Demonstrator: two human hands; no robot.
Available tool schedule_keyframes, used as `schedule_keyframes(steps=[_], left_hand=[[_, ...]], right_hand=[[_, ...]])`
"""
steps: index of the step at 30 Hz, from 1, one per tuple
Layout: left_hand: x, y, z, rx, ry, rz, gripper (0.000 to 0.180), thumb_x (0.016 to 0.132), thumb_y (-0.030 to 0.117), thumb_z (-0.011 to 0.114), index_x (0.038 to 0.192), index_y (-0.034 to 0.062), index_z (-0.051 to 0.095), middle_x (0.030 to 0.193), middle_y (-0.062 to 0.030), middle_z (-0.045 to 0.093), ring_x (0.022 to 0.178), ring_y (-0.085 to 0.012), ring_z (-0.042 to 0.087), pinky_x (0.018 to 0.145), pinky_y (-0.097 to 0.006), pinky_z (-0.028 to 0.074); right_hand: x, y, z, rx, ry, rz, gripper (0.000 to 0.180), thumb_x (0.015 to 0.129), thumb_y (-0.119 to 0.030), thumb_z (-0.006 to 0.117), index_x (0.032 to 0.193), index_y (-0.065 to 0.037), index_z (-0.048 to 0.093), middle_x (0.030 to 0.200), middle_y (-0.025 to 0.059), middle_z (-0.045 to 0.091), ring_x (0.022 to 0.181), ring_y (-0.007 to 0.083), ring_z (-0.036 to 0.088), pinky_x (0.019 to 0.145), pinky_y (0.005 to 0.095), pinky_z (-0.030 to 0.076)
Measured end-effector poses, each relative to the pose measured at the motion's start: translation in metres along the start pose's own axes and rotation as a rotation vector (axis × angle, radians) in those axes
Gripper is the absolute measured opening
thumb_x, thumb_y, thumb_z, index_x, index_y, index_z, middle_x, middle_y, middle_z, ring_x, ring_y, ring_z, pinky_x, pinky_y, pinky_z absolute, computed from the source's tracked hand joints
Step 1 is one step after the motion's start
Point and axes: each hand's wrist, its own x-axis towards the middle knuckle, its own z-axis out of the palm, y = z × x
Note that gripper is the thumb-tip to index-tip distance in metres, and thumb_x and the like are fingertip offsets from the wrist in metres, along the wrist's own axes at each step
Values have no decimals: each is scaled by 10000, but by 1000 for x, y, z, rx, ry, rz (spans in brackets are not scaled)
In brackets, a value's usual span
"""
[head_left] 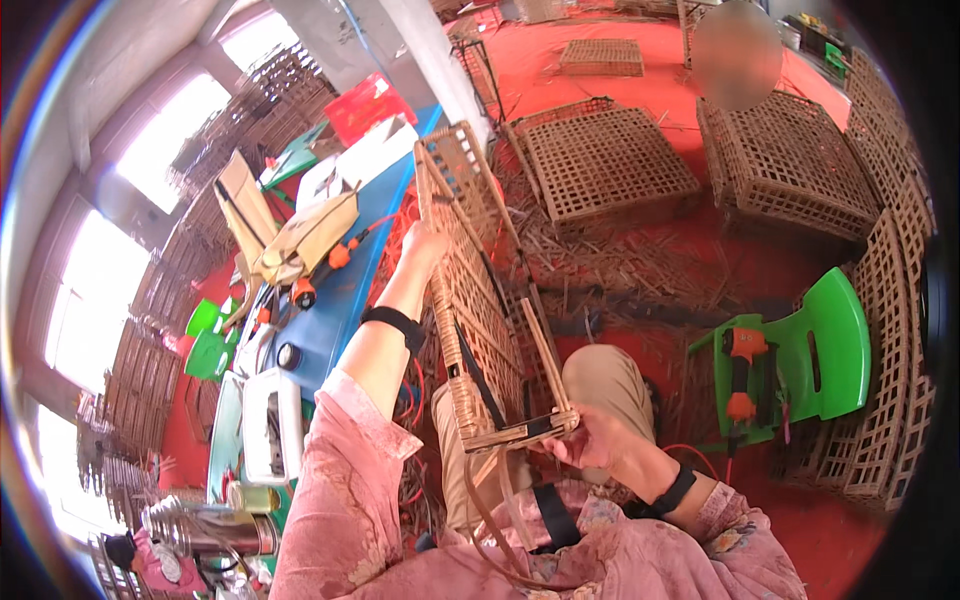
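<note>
A long rectangular woven bamboo basket (470, 300) stands tilted in front of me, its near end between my knees. My left hand (428, 246) is closed around its left upper edge, about midway along; the fingertips are partly hidden. At the near right corner, my right hand (588, 440) grips the end of the wooden rim, thumb and fingers pressed together. Dark strips run along the basket's inside. From its near end, loose bamboo strips (490, 520) hang down over my lap.
On my right, a green plastic chair (840, 340) carries an orange and black nail gun (742, 370). A blue table (330, 330) with tools and boxes stands left. Woven crates (610, 160) sit ahead on the red floor, among scattered bamboo scraps (620, 265). More woven panels (890, 330) lean at far right.
</note>
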Motion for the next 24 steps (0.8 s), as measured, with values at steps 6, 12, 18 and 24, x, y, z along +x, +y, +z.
schedule_keyframes(steps=[6, 12, 18, 24], left_hand=[[-70, -34, -11, 85, 130, -127, 310, 757, 81, 704, 1040, 0, 608, 813, -77, 659, 695, -200, 662, 577, -336, 526], [-154, -16, -29, 83, 282, 31, 444, 765, 100, 618, 1176, -2, 484, 1001, -243, 662, 980, -404, 652, 843, -461, 509], [-180, -76, -45, -81, 381, 93, 386, 774, 37, 577, 1147, 7, 484, 913, -189, 639, 846, -306, 662, 716, -397, 526], [-207, -75, -42, -315, 349, 118, 429, 762, 81, 632, 1149, -31, 482, 1025, -211, 599, 908, -359, 617, 850, -433, 491]], right_hand=[[24, 4, -36, 113, -166, 97, 185, 868, -197, 537, 876, -29, 614, 762, 122, 667, 664, 245, 663, 477, 327, 548], [64, 15, -30, -273, 186, -288, 221, 922, -308, 544, 944, -100, 615, 772, 83, 659, 568, 228, 625, 458, 402, 526], [40, 40, -5, -343, 215, -62, 372, 960, -422, 524, 1052, -75, 620, 917, 106, 666, 865, 257, 643, 748, 459, 536], [36, 32, -28, -208, 237, 41, 666, 996, -540, 406, 1233, 70, 526, 1157, 180, 618, 1022, 325, 610, 949, 464, 487]])
